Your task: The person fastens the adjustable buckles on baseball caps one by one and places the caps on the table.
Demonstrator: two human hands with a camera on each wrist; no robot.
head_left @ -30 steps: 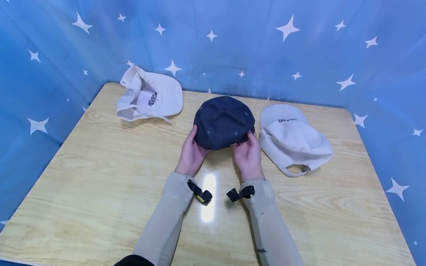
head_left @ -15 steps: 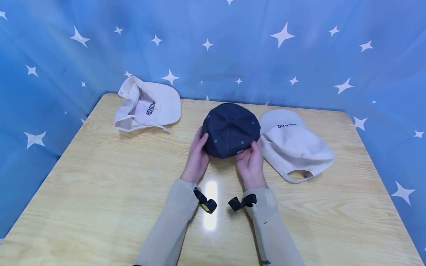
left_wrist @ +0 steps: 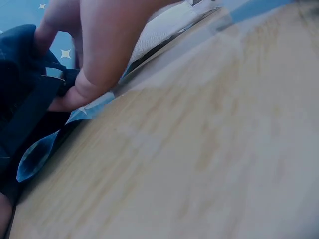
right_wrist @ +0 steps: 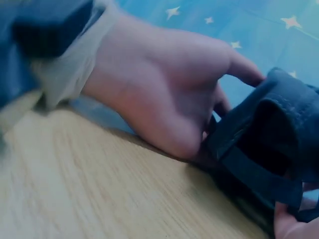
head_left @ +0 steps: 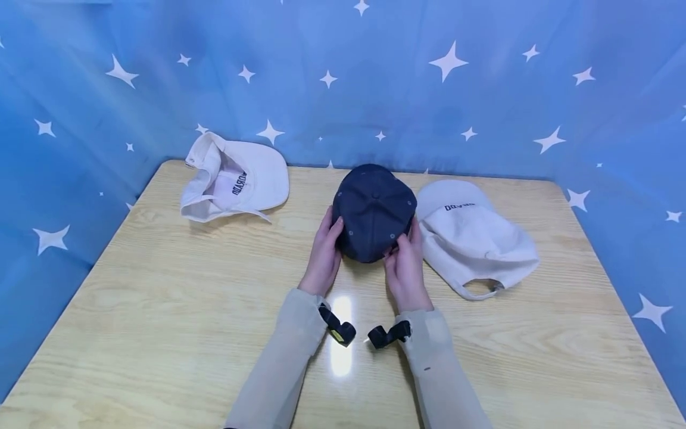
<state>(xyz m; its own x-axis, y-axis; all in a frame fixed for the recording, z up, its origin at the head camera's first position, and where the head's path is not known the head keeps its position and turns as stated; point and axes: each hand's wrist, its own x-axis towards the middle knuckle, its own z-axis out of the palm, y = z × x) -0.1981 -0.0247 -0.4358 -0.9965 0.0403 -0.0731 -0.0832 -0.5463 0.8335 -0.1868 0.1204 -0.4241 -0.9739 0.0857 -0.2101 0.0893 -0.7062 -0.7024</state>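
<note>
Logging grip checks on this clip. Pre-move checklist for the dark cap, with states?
1. Left hand and right hand both on the dark navy fabric cap: ok.
2. Navy cap's rounded crown facing up: ok, top button visible in the head view.
3. Navy cap's dark rear strap securely fastened: cannot tell; it spans the opening, but the fastening is unclear.
4. Right-hand fingers free of the white fabric cap on the right: cannot tell; very close in the head view.
5. White fabric cap on the left apart from the navy cap: ok.
6. Left white cap crown-up: not ok, its inside shows.
</note>
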